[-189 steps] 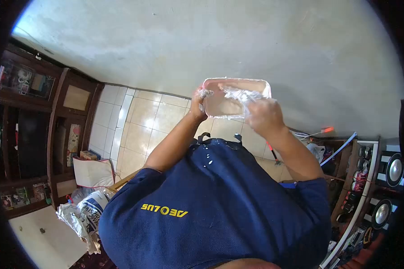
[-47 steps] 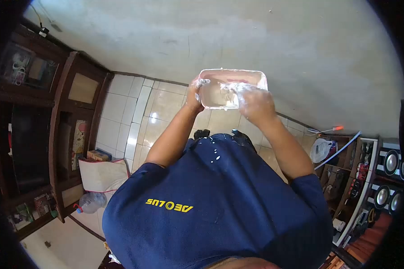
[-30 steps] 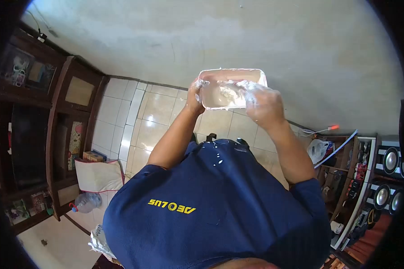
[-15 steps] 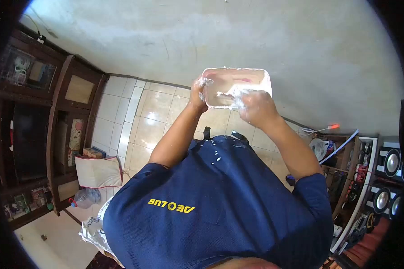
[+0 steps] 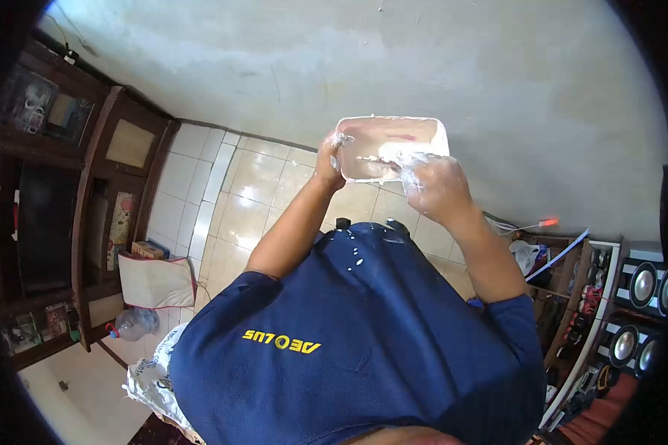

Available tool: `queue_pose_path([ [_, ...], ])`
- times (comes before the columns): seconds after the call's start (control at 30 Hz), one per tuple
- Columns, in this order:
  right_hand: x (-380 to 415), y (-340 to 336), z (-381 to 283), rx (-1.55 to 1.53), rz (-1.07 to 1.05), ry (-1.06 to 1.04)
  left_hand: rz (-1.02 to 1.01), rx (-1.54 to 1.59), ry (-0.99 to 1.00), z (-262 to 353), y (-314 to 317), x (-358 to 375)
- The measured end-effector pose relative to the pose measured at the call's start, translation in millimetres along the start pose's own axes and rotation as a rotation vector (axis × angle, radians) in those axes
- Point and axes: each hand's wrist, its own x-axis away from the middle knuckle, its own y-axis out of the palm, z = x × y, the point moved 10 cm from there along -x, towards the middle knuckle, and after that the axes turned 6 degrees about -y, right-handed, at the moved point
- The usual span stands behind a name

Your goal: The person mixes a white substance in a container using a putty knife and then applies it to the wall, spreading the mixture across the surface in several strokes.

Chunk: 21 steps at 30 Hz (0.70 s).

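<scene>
A rectangular tub (image 5: pixel 393 127), pinkish inside and smeared with white paste, is held up in front of the wall. My left hand (image 5: pixel 329 157) grips its left side, with white paste on the thumb. At the tub's right front corner is my right hand (image 5: pixel 436 184), its fingers closed and coated in white paste. What the right fingers hold is hidden by the paste and the hand itself. White paste (image 5: pixel 397 154) lies in the tub beside those fingers. White drops spot the front of the dark blue shirt (image 5: pixel 349 311).
A grey plastered wall (image 5: pixel 274 67) rises beyond the tub, above a tiled floor (image 5: pixel 249 189). Dark wooden cabinets (image 5: pixel 96 185) stand at the left, near a plastic bottle (image 5: pixel 135 324). Shelves (image 5: pixel 571 319) and speakers (image 5: pixel 643 285) are at the right.
My right hand has shifted slightly right and down at the tub's edge. The tub has dipped slightly, still in my left hand. The head view has shifted a little.
</scene>
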Motion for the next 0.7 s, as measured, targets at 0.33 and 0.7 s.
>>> queue_pose_path([
  [0.33, -12.6, -14.1, 27.8, 0.052, -0.029, 0.038, -0.099, -0.045, -0.048, 4.5, 9.0, -14.7],
  [0.7, -7.6, 6.7, 32.4, 0.019, -0.031, -0.013, -0.154, -0.029, -0.096, 6.7, 33.3, -28.6],
])
